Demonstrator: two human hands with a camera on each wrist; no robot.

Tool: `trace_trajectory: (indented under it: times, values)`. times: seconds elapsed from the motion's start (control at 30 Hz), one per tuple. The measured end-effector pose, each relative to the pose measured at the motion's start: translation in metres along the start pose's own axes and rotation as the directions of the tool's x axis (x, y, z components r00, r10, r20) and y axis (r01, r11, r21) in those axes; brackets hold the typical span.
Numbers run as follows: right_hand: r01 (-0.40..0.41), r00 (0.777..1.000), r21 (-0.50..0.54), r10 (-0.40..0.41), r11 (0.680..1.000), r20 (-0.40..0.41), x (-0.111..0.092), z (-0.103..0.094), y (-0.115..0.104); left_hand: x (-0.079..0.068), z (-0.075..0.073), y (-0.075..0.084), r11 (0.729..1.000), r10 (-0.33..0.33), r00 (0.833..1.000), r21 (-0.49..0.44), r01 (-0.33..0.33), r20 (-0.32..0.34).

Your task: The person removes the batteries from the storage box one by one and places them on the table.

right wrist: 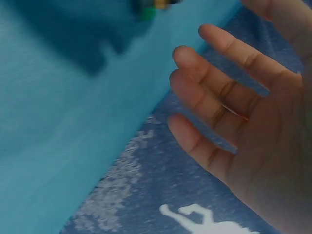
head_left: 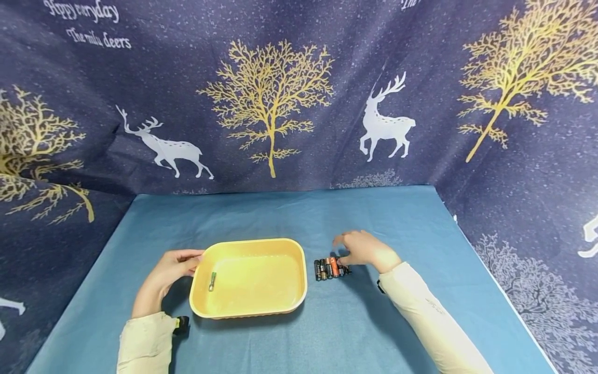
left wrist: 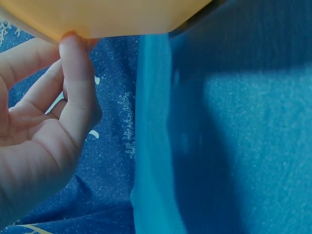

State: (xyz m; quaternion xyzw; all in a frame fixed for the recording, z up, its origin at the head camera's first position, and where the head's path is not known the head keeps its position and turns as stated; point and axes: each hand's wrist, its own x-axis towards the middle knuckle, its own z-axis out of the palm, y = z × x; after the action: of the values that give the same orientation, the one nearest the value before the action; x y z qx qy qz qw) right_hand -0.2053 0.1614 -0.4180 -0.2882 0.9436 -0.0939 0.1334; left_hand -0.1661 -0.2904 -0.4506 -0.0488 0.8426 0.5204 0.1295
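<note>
At the left end of a yellow plastic basin [head_left: 261, 283], my left hand [head_left: 163, 275] pinches the rim; thumb and fingers meet at its edge in the left wrist view. One small battery [head_left: 212, 281] with a green end lies inside the basin near its left wall. To the right of the basin, a row of several batteries [head_left: 334, 267], black and orange, lies side by side on the cloth. Over the right end of that row hovers my right hand [head_left: 366, 249], fingers spread and loosely bent, nothing held. In the right wrist view its fingers [right wrist: 209, 105] are apart.
A blue cloth [head_left: 289, 343] covers the table. Behind and at both sides hangs a dark blue curtain [head_left: 299, 26] printed with deer and golden trees. Dark wrist straps [head_left: 182, 325] sit at the cream sleeves [head_left: 146, 343].
</note>
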Motion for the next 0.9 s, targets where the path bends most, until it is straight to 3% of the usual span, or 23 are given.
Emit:
trace_trajectory:
  times: [0.23, 0.47, 0.9]
  values:
    - [0.080, 0.996, -0.050, -0.082, 0.996, -0.035, 0.018, -0.019, -0.028, 0.000, -0.001, -0.002, 1.000, 0.018, 1.000, -0.007, -0.018, 0.009]
    - [0.122, 0.992, -0.078, -0.123, 0.989, -0.012, 0.037, -0.034, -0.059, 0.000, -0.002, -0.001, 0.999, 0.025, 1.000, -0.021, -0.025, 0.010]
    - [0.223, 0.974, -0.148, -0.225, 0.964, -0.002, 0.065, -0.045, -0.098, -0.001, -0.001, -0.001, 0.999, 0.037, 0.999, -0.018, -0.037, 0.012]
